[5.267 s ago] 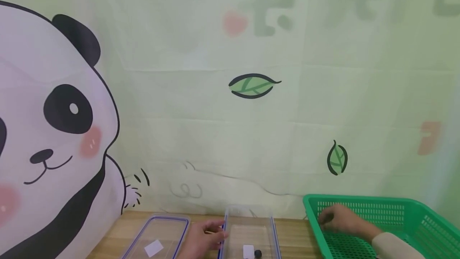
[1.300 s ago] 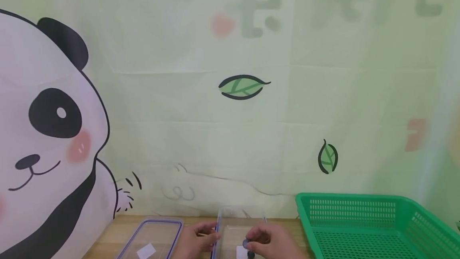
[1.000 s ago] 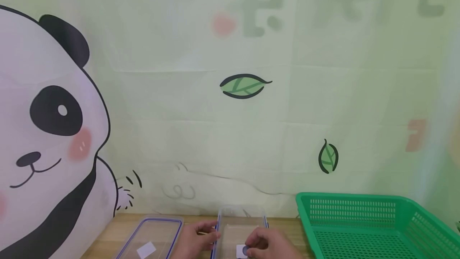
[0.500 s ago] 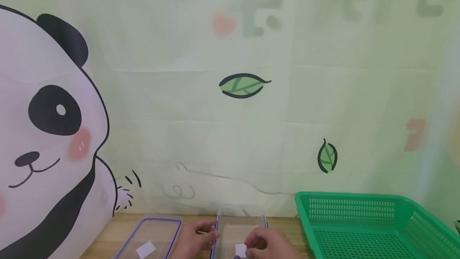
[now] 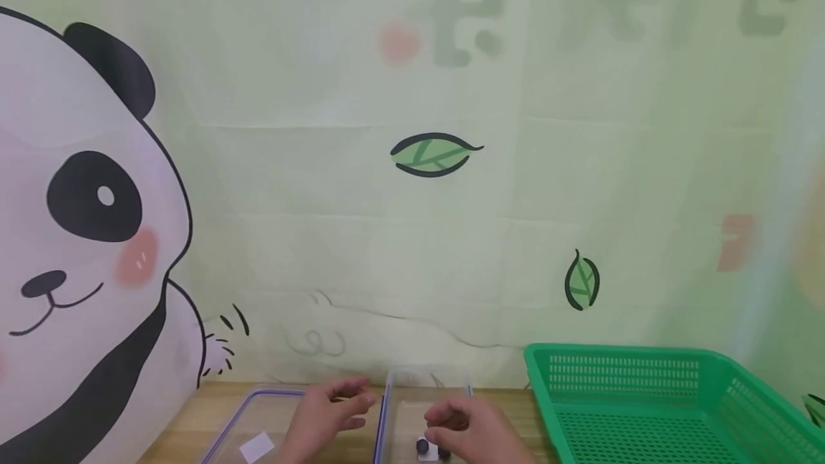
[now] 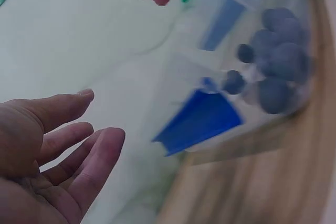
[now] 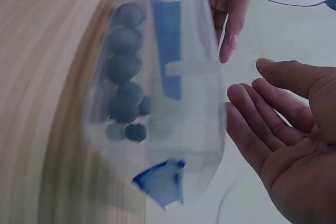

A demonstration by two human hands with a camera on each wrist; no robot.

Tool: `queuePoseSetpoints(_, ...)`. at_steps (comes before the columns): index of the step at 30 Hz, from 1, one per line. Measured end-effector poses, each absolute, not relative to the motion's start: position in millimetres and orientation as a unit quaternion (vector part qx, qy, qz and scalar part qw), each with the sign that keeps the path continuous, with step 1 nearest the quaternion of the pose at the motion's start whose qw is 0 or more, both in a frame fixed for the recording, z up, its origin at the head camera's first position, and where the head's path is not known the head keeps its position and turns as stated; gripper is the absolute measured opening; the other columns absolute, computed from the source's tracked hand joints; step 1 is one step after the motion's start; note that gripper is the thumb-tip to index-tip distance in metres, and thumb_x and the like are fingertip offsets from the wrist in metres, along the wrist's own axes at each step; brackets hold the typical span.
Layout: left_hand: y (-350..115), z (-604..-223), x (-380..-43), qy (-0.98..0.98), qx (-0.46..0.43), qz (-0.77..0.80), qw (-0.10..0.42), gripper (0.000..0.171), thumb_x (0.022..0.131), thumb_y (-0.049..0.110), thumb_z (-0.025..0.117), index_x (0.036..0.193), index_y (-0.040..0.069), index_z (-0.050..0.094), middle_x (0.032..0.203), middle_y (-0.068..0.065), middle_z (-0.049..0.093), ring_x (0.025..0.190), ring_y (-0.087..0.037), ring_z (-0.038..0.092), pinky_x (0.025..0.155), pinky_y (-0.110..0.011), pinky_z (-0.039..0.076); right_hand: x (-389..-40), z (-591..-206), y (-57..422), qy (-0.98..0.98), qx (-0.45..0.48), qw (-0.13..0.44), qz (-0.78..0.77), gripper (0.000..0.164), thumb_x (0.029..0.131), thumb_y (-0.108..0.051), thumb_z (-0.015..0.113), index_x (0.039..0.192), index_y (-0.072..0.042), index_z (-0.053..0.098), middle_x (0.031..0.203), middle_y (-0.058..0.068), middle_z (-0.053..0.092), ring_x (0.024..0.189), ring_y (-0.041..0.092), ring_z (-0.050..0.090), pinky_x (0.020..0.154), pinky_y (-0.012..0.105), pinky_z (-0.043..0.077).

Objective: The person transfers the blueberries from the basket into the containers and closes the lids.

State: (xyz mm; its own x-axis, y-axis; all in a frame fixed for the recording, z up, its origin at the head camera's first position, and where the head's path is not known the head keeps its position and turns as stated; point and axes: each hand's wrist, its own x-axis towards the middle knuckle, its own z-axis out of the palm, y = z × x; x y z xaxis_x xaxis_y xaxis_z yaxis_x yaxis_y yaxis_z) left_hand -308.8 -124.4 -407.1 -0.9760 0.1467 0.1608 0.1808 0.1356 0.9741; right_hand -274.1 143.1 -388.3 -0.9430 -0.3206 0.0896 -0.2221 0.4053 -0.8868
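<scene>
A clear plastic box (image 5: 382,417) with blue latches (image 6: 202,121) stands between my hands. Dark blue-grey balls of differing sizes, several in all, lie along its bottom in both wrist views; one small ball (image 5: 422,445) shows over a white square (image 5: 432,455) in the head view. My left hand (image 5: 330,417) is just left of the box, its fingers loosely spread and touching nothing. Over the box's right side is my right hand (image 5: 473,429), fingers relaxed, with nothing held. In the right wrist view its fingertips (image 7: 234,94) come close to the box wall; contact is unclear.
A clear lid with a blue seal (image 5: 225,424) and a white label (image 5: 257,447) lies at the left on the wooden table (image 5: 177,428), partly behind my left hand. On the right stands a green slotted basket (image 5: 548,407). A printed panda cloth (image 5: 309,235) hangs behind.
My right hand was in the basket, then brought a small dark ball over the box and let it go there. My left hand has come off the box's side and moved left.
</scene>
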Motion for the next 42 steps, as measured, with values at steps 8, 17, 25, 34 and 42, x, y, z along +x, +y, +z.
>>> queuePoseSetpoints(8, -154, -388, -299, -0.784, -0.083, -0.615, 0.021, 0.050, 0.095, 0.021, 0.083, 0.133, -0.008, 0.068, 0.118, -0.016, 0.074, 0.104, -0.029, 0.071, 0.086, -0.045, 0.067, -271, -387, 117, 0.798, -0.183, -0.016, -0.574, 0.017, 0.096, -0.016, 0.080, 0.109, -0.005, 0.078, 0.098, 0.002, 0.076, 0.089, 0.020, 0.068, 0.076, 0.034, 0.062)
queuePoseSetpoints(17, -208, -382, -294, -0.817, -0.017, -0.573, 0.057, 0.054, 0.093, 0.022, 0.085, 0.136, -0.006, 0.067, 0.122, -0.020, 0.073, 0.103, -0.029, 0.073, 0.085, -0.043, 0.067, -269, -395, 71, 0.745, -0.157, -0.019, -0.648, 0.023, 0.094, -0.012, 0.081, 0.113, -0.003, 0.073, 0.107, 0.003, 0.073, 0.096, 0.020, 0.069, 0.081, 0.039, 0.062)
queuePoseSetpoints(25, -255, -374, -305, -0.843, -0.017, -0.536, 0.041, 0.063, 0.095, 0.026, 0.083, 0.142, -0.008, 0.060, 0.131, -0.026, 0.068, 0.107, -0.031, 0.072, 0.086, -0.043, 0.067, -273, -403, 27, 0.717, -0.138, 0.000, -0.684, 0.033, 0.090, -0.008, 0.080, 0.121, -0.001, 0.071, 0.107, 0.000, 0.072, 0.097, 0.022, 0.071, 0.082, 0.039, 0.065)
queuePoseSetpoints(34, -296, -388, -314, -0.859, 0.003, -0.512, 0.024, 0.073, 0.094, 0.034, 0.084, 0.142, -0.013, 0.057, 0.136, -0.031, 0.064, 0.111, -0.037, 0.070, 0.089, -0.049, 0.065, -276, -431, -25, 0.683, -0.128, 0.004, -0.719, 0.032, 0.081, -0.002, 0.079, 0.113, -0.004, 0.072, 0.100, -0.002, 0.069, 0.090, 0.016, 0.070, 0.080, 0.030, 0.062)
queuePoseSetpoints(42, -316, -405, -320, -0.863, 0.039, -0.504, -0.013, 0.077, 0.092, 0.034, 0.086, 0.147, -0.010, 0.054, 0.135, -0.034, 0.061, 0.109, -0.039, 0.070, 0.087, -0.055, 0.065, -286, -453, -45, 0.706, -0.078, 0.047, -0.702, 0.036, 0.086, -0.003, 0.084, 0.119, 0.000, 0.068, 0.102, 0.003, 0.069, 0.093, 0.022, 0.071, 0.083, 0.040, 0.063)
